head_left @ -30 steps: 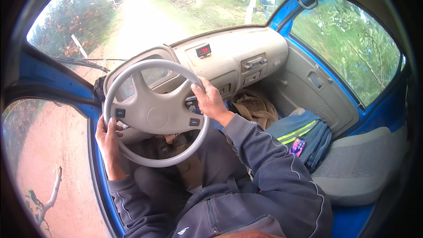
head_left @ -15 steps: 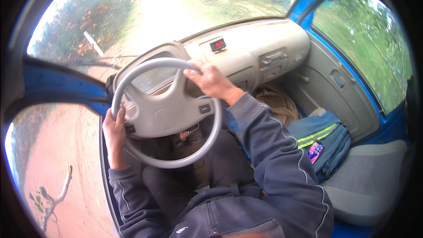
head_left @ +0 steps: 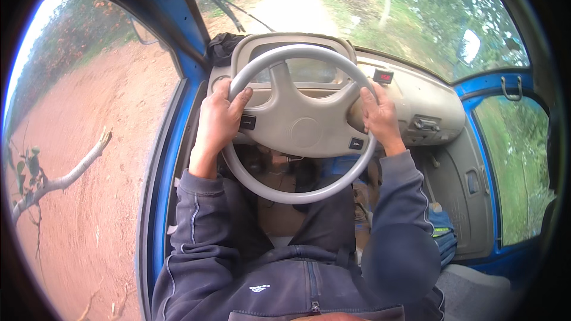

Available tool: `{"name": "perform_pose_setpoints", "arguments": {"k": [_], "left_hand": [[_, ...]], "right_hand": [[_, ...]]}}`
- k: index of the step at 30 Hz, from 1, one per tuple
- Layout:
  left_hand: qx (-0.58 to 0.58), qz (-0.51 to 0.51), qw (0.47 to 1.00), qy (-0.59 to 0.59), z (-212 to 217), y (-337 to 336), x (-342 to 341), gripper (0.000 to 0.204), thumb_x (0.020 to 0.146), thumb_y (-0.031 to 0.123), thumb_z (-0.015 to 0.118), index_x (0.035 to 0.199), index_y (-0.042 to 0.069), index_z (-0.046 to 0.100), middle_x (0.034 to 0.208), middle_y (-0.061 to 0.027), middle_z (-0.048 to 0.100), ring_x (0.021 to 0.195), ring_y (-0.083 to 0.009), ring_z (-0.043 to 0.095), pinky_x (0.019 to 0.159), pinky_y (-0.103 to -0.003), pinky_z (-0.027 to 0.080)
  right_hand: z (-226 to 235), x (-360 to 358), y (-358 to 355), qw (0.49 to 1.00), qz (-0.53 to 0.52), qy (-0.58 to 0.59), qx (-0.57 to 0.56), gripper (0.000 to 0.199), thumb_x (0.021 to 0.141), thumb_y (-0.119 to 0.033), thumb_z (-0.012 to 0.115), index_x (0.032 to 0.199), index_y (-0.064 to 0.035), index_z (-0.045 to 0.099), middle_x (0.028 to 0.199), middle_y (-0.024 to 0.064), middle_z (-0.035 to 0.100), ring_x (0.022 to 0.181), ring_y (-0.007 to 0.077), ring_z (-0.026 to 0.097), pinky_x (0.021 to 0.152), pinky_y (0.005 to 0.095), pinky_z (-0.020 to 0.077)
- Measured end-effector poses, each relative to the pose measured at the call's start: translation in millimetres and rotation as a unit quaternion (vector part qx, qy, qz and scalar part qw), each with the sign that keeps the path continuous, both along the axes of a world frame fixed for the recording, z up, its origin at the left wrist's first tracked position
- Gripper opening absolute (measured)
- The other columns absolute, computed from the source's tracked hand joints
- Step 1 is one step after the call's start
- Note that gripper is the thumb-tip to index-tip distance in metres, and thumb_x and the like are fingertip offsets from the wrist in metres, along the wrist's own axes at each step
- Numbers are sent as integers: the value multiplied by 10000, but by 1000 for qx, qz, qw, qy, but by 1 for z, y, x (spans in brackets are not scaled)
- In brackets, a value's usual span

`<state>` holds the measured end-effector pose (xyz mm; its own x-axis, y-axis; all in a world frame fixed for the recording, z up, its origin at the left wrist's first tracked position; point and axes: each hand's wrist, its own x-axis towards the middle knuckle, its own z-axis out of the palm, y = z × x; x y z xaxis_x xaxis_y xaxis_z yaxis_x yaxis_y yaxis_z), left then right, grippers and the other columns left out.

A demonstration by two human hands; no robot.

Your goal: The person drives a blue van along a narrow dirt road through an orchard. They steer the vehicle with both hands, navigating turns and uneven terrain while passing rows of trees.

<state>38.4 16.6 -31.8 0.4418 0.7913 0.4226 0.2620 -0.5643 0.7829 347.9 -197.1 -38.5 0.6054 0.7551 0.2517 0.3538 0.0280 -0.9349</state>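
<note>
1. Steering appears to be the step in hand: both of the person's hands are on the grey steering wheel (head_left: 306, 128), which stands in front of the lap, just below the instrument binnacle (head_left: 297, 73).
2. The left hand (head_left: 219, 116) grasps the rim at its upper left, thumb on the inner side, close above the black left button (head_left: 248, 122).
3. The right hand (head_left: 382, 116) grasps the rim at its upper right, apart from the black right button (head_left: 355, 142). How hard either hand squeezes, I cannot tell.
4. The hub sits slightly tilted in view, the right button lower than the left one.
5. Ahead, through the windshield, a pale dirt track (head_left: 294, 0) runs away between greenery, with a slim tree trunk (head_left: 386, 0) to its right. Beyond the left window, a broken branch (head_left: 71, 178) juts over reddish ground (head_left: 119, 113).
6. As a judgement, the next move calls for both hands on the rim, with small corrections to line up with the track, and a check of clearance to that branch.
7. Right of the binnacle, a small display (head_left: 383, 76) glows red on the beige dashboard (head_left: 434, 101); neither hand touches it.
</note>
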Motion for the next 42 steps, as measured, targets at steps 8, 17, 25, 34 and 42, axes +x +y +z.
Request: {"name": "perform_pose_setpoints", "arguments": {"k": [8, 17, 25, 34, 42], "left_hand": [[-17, 4, 1000, -12, 0, 3, -3, 382, 1058, 350, 756, 1182, -12, 738, 828, -155, 732, 759, -243, 706, 733, -405, 553], [-81, -15, 997, 12, 8, 13, 3, 421, 1077, 407, 752, 1146, -8, 753, 810, -50, 701, 704, -125, 644, 649, -342, 535], [21, -53, 995, -77, -25, 21, 9, 296, 1152, 292, 655, 1116, 12, 742, 780, 53, 581, 706, -55, 493, 615, -260, 398], [-87, -35, 994, -58, -33, 22, -10, 400, 1166, 455, 611, 1158, 65, 702, 824, 43, 575, 660, -60, 558, 550, -240, 475], [-104, -32, 993, -52, -41, 32, -12, 396, 1163, 446, 608, 1251, 73, 709, 907, -3, 691, 719, -100, 668, 554, -255, 525]], "right_hand": [[-16, -12, -5, 998, -12, 45, 33, 485, 1168, -400, 615, 1532, -79, 613, 671, -53, 461, 486, 50, 435, 417, 247, 382], [-33, -30, -18, 990, -80, 94, 67, 461, 1165, -357, 628, 1507, -48, 630, 647, -38, 500, 485, 59, 477, 419, 254, 392], [-18, -18, -26, 996, -76, -18, 39, 414, 1128, -368, 669, 1365, -33, 725, 862, 106, 683, 734, 219, 647, 683, 386, 527], [-19, -16, -17, 992, -12, -74, 106, 545, 1127, -466, 643, 1424, -15, 714, 1507, 262, 632, 1435, 341, 544, 1209, 463, 422], [-22, -3, -4, 987, -7, -100, 127, 424, 1132, -371, 652, 1337, -9, 736, 1242, 179, 731, 1200, 300, 649, 1099, 428, 488]]}}
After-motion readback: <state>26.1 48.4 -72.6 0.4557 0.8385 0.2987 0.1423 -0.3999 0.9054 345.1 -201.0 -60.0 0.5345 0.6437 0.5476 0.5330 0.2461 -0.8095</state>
